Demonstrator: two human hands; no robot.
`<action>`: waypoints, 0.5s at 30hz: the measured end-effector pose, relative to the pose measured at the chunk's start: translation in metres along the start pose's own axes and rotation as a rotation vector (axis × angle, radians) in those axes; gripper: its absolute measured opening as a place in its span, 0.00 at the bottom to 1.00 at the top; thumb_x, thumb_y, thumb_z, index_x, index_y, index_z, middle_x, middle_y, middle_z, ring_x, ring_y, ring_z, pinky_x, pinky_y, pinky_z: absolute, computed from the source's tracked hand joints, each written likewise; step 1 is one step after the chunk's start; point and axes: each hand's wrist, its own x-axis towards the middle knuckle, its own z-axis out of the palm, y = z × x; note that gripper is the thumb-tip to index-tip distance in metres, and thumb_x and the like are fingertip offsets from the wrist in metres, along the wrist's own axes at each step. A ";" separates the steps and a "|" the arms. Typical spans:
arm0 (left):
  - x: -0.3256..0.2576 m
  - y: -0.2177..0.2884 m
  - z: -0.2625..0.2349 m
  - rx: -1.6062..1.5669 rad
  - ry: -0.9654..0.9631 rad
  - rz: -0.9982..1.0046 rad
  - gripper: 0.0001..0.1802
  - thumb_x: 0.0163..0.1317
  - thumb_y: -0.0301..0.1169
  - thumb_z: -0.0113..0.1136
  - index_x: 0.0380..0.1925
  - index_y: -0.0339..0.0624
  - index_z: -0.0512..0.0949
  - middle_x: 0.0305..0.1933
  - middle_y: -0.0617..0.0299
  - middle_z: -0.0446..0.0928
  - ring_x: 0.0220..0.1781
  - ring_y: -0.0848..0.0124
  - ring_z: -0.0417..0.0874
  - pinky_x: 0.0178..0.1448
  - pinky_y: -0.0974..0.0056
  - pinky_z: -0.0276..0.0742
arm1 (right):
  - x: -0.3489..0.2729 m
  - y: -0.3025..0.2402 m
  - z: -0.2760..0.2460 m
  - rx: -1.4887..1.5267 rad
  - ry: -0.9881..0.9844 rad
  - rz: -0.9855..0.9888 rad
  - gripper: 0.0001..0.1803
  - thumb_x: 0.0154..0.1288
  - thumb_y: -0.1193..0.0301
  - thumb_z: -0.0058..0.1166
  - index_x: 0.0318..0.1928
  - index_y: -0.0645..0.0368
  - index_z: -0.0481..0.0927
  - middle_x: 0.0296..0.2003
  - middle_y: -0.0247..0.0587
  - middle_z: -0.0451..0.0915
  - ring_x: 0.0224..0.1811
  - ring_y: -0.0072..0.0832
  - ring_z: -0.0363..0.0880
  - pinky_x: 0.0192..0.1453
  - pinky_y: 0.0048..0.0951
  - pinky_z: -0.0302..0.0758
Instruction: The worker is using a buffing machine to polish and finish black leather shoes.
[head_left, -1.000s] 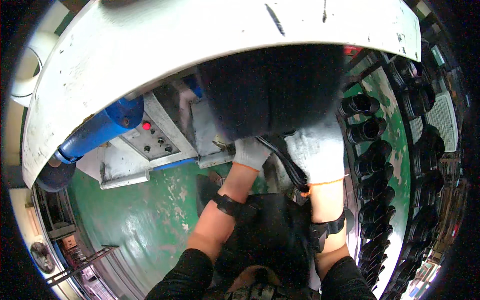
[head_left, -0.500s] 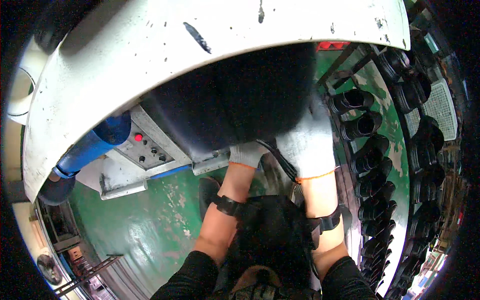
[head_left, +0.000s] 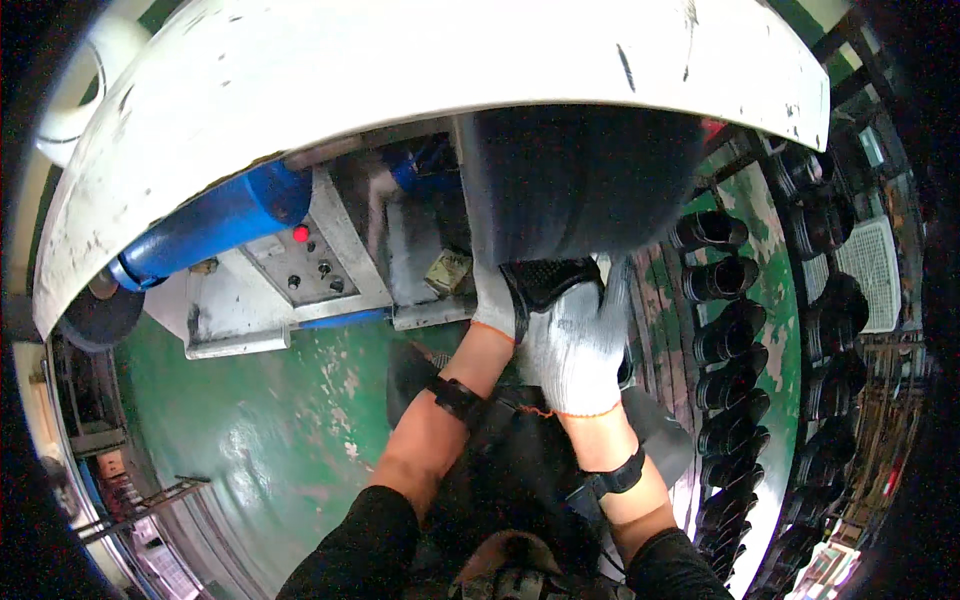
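A black shoe point(head_left: 548, 280) with a textured surface, perhaps its sole, shows between my two hands, right under a large dark roller point(head_left: 590, 190) whose surface looks blurred like a spinning brush. My left hand point(head_left: 494, 300), in a white knit glove with an orange cuff, is closed on the shoe's left side; the roller hides some of its fingers. On the right side my gloved right hand point(head_left: 578, 345) wraps round the shoe, its back facing up. Whether the shoe touches the roller I cannot tell.
A white curved hood point(head_left: 450, 60) overhangs the roller. Left of it are a blue cylinder point(head_left: 220, 220) and a control panel point(head_left: 310, 270) with a red button point(head_left: 300, 234). Racks of black shoes point(head_left: 725, 330) line the right side. A small worn box point(head_left: 447, 271) rests inside the machine.
My right hand has come back toward me and leftward, and the shoe now shows between my hands. The view has shifted, so the roller and hood appear farther right.
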 end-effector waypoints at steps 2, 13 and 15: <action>0.009 0.013 -0.041 -0.095 -0.461 -0.119 0.41 0.69 0.59 0.36 0.67 0.36 0.62 0.68 0.43 0.65 0.66 0.45 0.68 0.71 0.46 0.64 | -0.007 0.028 0.012 -0.375 0.028 -0.088 0.27 0.78 0.57 0.34 0.66 0.63 0.66 0.66 0.47 0.68 0.68 0.41 0.65 0.77 0.41 0.53; -0.059 0.000 0.043 -0.217 -0.289 -0.424 0.51 0.61 0.72 0.39 0.66 0.36 0.63 0.64 0.43 0.70 0.63 0.48 0.74 0.66 0.39 0.70 | -0.111 0.023 0.032 -2.524 0.094 -0.091 0.26 0.64 0.72 0.60 0.61 0.64 0.70 0.53 0.44 0.77 0.55 0.34 0.74 0.61 0.32 0.70; -0.074 -0.001 0.049 -0.134 -0.296 -0.486 0.51 0.59 0.71 0.44 0.66 0.36 0.63 0.67 0.43 0.67 0.68 0.49 0.69 0.70 0.38 0.64 | -0.135 0.036 0.060 -2.613 0.136 0.076 0.35 0.61 0.70 0.64 0.66 0.65 0.64 0.53 0.46 0.77 0.57 0.31 0.72 0.63 0.31 0.67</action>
